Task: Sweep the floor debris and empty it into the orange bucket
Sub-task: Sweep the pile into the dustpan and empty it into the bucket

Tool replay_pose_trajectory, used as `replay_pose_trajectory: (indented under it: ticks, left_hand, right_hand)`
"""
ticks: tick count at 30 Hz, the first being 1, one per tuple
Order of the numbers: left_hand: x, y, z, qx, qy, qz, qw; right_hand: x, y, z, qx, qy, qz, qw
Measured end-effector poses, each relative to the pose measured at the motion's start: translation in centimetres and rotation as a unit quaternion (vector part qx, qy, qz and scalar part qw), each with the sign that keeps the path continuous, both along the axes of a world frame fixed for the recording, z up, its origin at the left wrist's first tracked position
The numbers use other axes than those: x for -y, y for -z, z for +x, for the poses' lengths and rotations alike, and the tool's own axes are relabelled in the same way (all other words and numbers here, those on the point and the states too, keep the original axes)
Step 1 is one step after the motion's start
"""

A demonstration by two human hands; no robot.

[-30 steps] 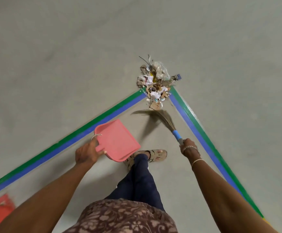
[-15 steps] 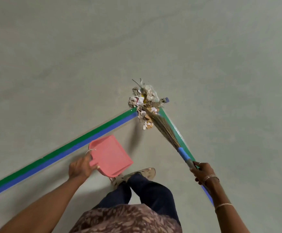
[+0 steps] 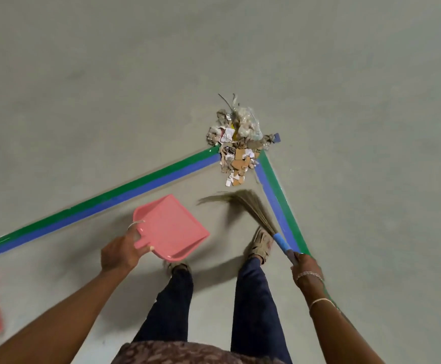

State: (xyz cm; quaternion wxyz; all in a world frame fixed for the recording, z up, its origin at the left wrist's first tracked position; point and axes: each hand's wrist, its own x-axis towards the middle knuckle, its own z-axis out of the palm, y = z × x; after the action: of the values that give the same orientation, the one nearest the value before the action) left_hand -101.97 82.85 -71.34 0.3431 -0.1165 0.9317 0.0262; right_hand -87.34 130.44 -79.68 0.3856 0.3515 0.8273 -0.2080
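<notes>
Even, soft light is falling across the floor (image 3: pixel 109 74). Faint shadows are pooling near the feet. Broom bristles (image 3: pixel 240 203) are smearing, probably motion blur. Tape lines (image 3: pixel 109 203) are bowing toward the edges.

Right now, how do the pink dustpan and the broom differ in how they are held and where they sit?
The pink dustpan is in the left hand, empty and off to the left; the broom is in the right hand, bristles fanned just short of the debris pile. The dustpan is sharp; the broom's bristles are blurred.
</notes>
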Motion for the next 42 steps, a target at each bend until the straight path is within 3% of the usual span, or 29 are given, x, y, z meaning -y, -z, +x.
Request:
replay_pose_trajectory:
  ticks: [7, 15, 20, 27, 35, 42]
  left_hand:
    - [-10.2, -0.3, 2.0, 0.023, -0.087, -0.028, 0.996]
    - [-18.8, -1.5, 0.4, 0.022, -0.083, -0.009, 0.996]
    - [-19.9, -0.8, -0.6, 0.007, -0.063, -0.013, 0.998]
    - [-18.3, 1.7, -1.5, 0.008, -0.047, -0.011, 0.999]
    - [-16.0, 10.5, -5.4, 0.023, 0.003, 0.007, 1.000]
    - [-13.1, 27.4, -7.5, 0.000, 0.055, 0.011, 0.998]
  right_hand:
    - [-11.6, -1.8, -0.3, -0.025, -0.050, -0.010, 0.998]
    - [-22.0, -4.7, 2.2, -0.122, 0.149, -0.116, 0.974]
    - [-23.4, -5.5, 1.5, -0.117, 0.249, -0.152, 0.949]
    - [-21.0, -4.2, -1.5, -0.099, 0.266, -0.164, 0.945]
    - [-16.6, 4.8, -7.4, -0.127, 0.247, -0.094, 0.956]
    - [-15.8, 23.2, -10.0, -0.158, 0.241, -0.016, 0.957]
